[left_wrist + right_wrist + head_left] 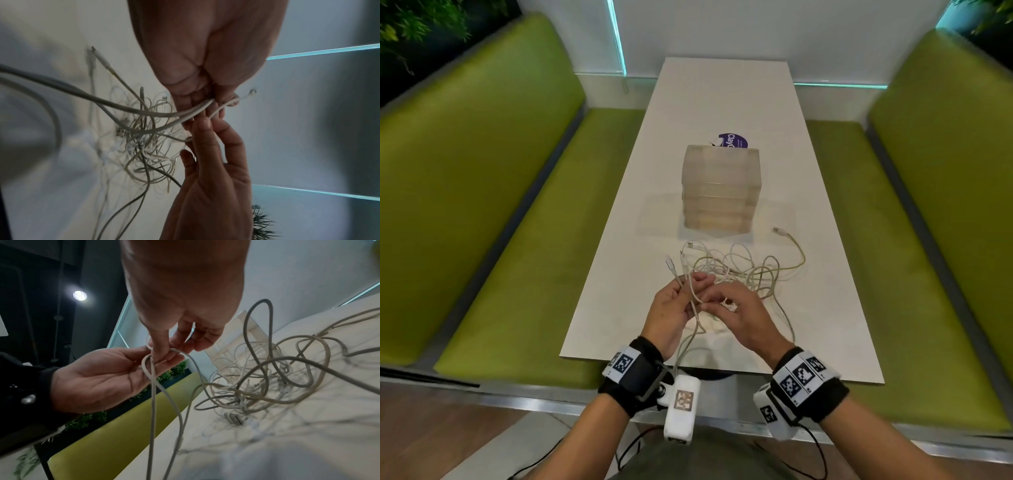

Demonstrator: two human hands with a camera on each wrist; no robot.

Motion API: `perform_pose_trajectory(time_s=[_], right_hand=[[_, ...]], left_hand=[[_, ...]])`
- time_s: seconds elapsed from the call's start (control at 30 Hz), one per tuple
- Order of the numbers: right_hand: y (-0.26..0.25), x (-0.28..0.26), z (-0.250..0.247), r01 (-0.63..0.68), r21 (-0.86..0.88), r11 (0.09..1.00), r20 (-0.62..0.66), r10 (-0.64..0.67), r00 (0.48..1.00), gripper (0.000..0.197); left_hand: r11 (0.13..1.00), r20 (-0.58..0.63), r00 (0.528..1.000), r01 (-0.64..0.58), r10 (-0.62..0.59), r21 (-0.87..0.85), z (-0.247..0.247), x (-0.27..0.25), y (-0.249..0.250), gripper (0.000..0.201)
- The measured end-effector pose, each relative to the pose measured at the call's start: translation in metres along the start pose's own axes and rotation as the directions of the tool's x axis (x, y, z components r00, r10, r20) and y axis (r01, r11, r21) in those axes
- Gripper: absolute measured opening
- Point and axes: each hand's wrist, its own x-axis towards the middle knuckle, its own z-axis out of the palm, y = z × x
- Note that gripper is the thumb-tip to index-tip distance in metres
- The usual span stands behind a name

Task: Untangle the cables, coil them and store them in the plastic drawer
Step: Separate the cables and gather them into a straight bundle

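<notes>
A tangle of white and grey cables [743,270] lies on the white table [722,96], in front of the translucent plastic drawer unit [720,192]. Both hands are raised just above the near side of the tangle. My left hand [685,294] grips two cable strands, one plug end sticking up past its fingers. My right hand [710,301] pinches a loop of the same cable [148,366] against the left fingertips [174,358]. In the left wrist view the strands [185,113] run through the left hand [205,100] back into the tangle [148,142]. A length of cable [685,346] hangs over the table's front edge.
A purple-labelled round item [734,140] lies behind the drawer unit. One cable end with a USB plug [779,231] stretches out at the right of the tangle. Green benches [517,240] [914,240] flank the table on both sides.
</notes>
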Motion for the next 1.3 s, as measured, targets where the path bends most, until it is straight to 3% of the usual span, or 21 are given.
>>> perform_pose_trajectory(time_s=[0.17,0.27,0.6,0.8,1.0,1.1,1.17,1.23,1.3], right_hand=[[-0.008,0.002,0.006,-0.029,0.141,0.990,-0.074,0.040,0.996,0.006],[-0.013,0.001,0.010,-0.065,0.183,0.981,-0.137,0.091,0.986,0.006],[-0.009,0.000,0.009,-0.161,0.313,0.936,-0.297,0.257,0.919,0.011],[-0.005,-0.004,0.009,-0.097,0.131,0.987,-0.116,0.113,0.987,0.008],[-0.006,-0.002,0.009,-0.128,0.120,0.984,0.046,0.123,0.991,0.006],[0.000,0.005,0.008,-0.062,-0.161,0.985,0.167,0.089,0.982,0.012],[0.014,0.014,0.004,0.010,-0.375,0.927,0.260,0.095,0.961,0.023],[0.028,0.024,-0.001,0.006,-0.454,0.891,0.346,0.170,0.923,0.027],[0.034,0.034,-0.005,-0.016,-0.469,0.883,0.323,0.188,0.928,0.029]], left_hand=[[0.980,0.046,0.998,0.048,-0.040,-0.194,0.001,-0.001,0.004,0.034],[0.956,0.039,0.999,0.041,-0.031,-0.289,0.000,0.001,0.002,0.026],[0.971,0.031,0.999,0.035,-0.028,-0.238,0.002,0.003,0.000,0.032],[0.981,0.023,1.000,0.016,-0.012,-0.195,0.006,0.004,0.002,0.029],[0.992,-0.007,1.000,-0.013,0.013,-0.127,0.006,0.002,0.004,0.024],[0.994,-0.033,0.999,-0.042,0.039,-0.097,0.004,0.001,0.009,0.026],[0.993,-0.055,0.996,-0.078,0.073,-0.087,0.003,0.001,0.017,0.027],[0.986,-0.081,0.990,-0.128,0.119,-0.108,0.001,0.002,0.028,0.028],[0.978,-0.105,0.982,-0.167,0.155,-0.124,-0.001,0.002,0.039,0.028]])
